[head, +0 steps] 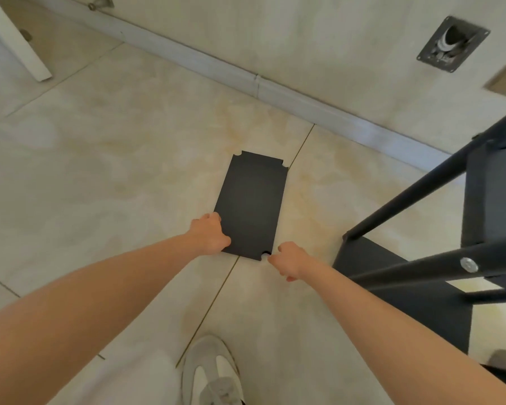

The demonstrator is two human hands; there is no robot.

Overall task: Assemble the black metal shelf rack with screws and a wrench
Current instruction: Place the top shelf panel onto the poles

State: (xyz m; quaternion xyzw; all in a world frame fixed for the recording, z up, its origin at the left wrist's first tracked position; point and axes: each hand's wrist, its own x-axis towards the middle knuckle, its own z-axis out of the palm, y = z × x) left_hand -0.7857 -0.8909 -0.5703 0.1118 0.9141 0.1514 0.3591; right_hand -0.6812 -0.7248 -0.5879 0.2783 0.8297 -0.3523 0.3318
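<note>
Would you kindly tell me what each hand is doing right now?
Left hand: gripping the shelf panel.
Right hand: at its corner; cannot tell.

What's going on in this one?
A person reaches down to a black shelf panel lying flat on the tile floor. The left hand grips its near left corner. The right hand is at the near right corner, not clearly holding it. The partly built black rack stands to the right.
</note>
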